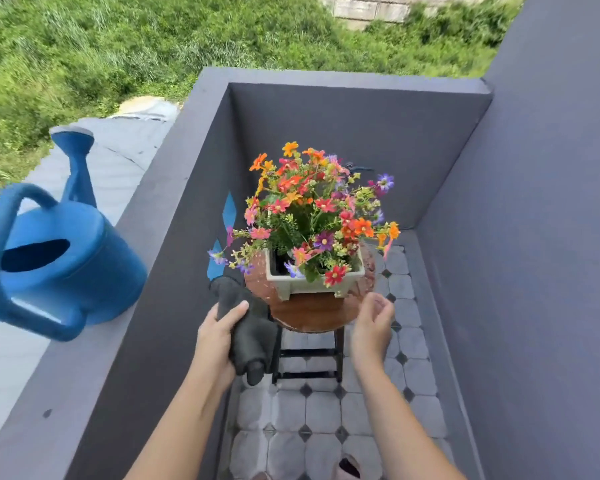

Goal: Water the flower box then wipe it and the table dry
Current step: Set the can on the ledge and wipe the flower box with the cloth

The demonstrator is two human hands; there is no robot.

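A pale square flower box (pixel 293 285) full of orange, red and purple flowers (pixel 312 206) stands on a small round wooden table (pixel 309 311). My left hand (pixel 215 337) grips a dark grey cloth (pixel 248 327) just left of the table's edge. My right hand (pixel 373 323) hovers at the table's right front edge, fingers loosely curled, holding nothing. A blue watering can (pixel 59 261) rests upright on the grey parapet ledge (pixel 94 368) at the left.
Dark grey walls (pixel 534 237) close in the narrow balcony on three sides. Grey tiles with dark diamonds (pixel 326 427) cover the floor under the table. Beyond the ledge lie a grey roof (pixel 118 150) and thick grass (pixel 153 39).
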